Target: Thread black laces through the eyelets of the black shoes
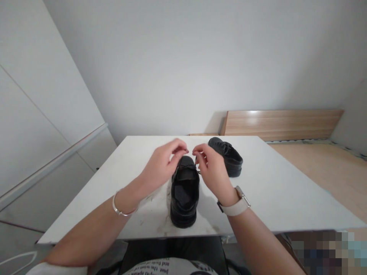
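A black lace-up shoe (183,198) stands upright near the front of the white table, its heel toward me and its toe pointing away. Over its front part, my left hand (166,158) is closed in a pinch on a thin black shoelace (187,166). Just to the right, my right hand (213,168) pinches another part of the lace, a short stretch of which hangs below the fingers. The fingertips of both hands are close together but apart. Beyond my right hand sits a second black shoe (233,160), turned at an angle, with its lace tied.
The white table (272,198) reaches from my lap toward a plain wall. Greyish smudges mark its surface around the near shoe. White cabinet panels (43,114) rise on the left. Behind the table at right is a wooden headboard (281,124) with a pale bed base (318,164).
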`<state>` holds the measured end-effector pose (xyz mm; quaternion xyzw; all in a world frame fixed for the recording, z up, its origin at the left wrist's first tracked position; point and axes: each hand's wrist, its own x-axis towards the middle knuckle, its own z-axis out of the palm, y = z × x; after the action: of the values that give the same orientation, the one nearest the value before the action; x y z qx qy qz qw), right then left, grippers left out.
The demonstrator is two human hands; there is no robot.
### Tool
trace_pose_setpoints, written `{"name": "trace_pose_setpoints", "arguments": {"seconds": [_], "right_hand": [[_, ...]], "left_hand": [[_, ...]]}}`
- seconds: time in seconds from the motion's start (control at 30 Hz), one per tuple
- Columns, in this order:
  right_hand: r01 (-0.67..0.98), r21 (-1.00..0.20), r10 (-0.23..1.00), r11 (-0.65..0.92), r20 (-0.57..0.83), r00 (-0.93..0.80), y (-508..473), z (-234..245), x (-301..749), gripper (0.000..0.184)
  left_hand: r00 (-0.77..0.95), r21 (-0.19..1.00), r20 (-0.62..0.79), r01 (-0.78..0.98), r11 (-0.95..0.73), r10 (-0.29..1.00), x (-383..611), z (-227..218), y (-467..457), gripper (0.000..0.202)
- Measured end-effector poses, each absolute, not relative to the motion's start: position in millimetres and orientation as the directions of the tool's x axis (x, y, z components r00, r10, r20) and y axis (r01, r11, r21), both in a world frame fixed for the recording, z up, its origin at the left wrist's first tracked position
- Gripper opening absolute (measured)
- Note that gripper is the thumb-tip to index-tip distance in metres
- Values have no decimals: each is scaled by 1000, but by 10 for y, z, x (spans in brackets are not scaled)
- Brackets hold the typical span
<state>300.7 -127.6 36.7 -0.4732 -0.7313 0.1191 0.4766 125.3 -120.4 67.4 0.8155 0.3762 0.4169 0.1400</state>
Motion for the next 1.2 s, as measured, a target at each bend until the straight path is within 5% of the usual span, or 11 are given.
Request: {"name": "trace_pose_setpoints", "arguments": {"seconds": [0.1,0.2,0.47,0.67,1.03,1.1,1.2], "right_hand": [[363,-644,671,674,738,64,-1249,768,3027,11],[248,-559,537,791,829,154,-1221,1099,3030,9],[148,-558,570,816,820,-49,-1149,1188,2798,7],[195,-550,565,812,825,-27,-1165,1116,2731,6],[-258,-863,855,434,484,-183,-1156,785,2867,27],[-313,-886,893,342,410,-186,-1173,791,2917,26],[-434,-866,939,247,324,-112,-1202,745,3046,23]], "left_hand": [[31,551,805,332,-766,593,1118,1012,-1132,3],[-111,501,864,266,-823,490,1037,1162,-1042,9],[25,685,725,75,-725,688,1280,1071,-1138,20],[251,802,597,-199,-563,762,1329,1030,-1079,31],[261,792,601,-68,-607,755,1284,1023,-1118,29],[257,799,593,-70,-597,763,1228,996,-1076,41],[216,823,564,-67,-564,797,1059,892,-959,29]]}}
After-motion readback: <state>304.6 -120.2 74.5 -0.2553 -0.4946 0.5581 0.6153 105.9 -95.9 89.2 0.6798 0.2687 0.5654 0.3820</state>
